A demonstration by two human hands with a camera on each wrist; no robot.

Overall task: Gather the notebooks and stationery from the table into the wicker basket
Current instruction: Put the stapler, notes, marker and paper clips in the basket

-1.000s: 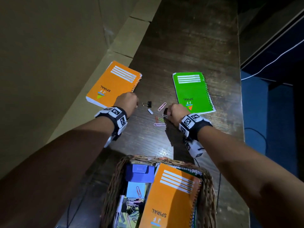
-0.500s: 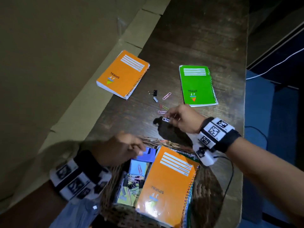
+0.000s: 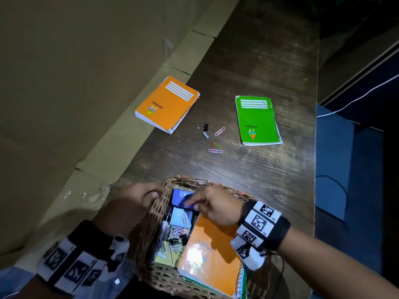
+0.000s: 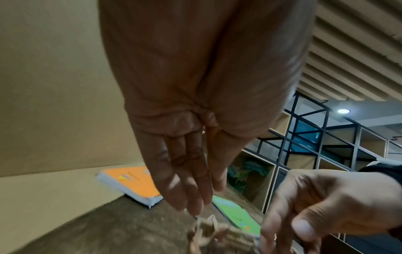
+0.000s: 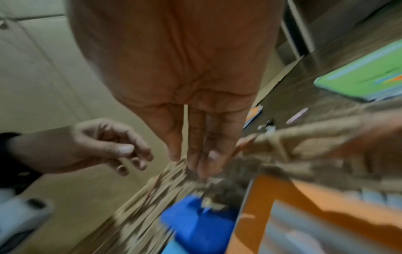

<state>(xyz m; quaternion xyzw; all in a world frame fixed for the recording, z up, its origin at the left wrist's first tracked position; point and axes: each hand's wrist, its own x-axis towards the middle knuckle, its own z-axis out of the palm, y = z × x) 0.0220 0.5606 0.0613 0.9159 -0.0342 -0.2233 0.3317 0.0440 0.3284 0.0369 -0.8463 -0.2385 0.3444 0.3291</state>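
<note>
The wicker basket point(image 3: 153, 214) stands at the table's near edge. It holds an orange notebook point(image 3: 212, 253), a blue item point(image 3: 183, 197) and small stationery. My right hand point(image 3: 200, 205) hovers over its far end with fingers stretched point(image 5: 196, 154) and nothing visible in them. My left hand point(image 3: 140, 198) is beside the basket's left rim, fingers relaxed point(image 4: 191, 197), holding nothing. On the table farther out lie an orange notebook point(image 3: 167, 104), a green notebook point(image 3: 258, 120), a black binder clip point(image 3: 205, 126) and several coloured paper clips point(image 3: 216, 146).
A cardboard wall point(image 3: 64, 104) runs along the table's left side. The dark wooden table point(image 3: 269, 180) ends at the right, with blue floor and cables point(image 3: 332, 184) beyond. Bare wood lies between the basket and the clips.
Both hands have come back from the loose clips to the basket. The right hand carried a clip in and now has straight fingers. The left hand moved to the basket's left rim.
</note>
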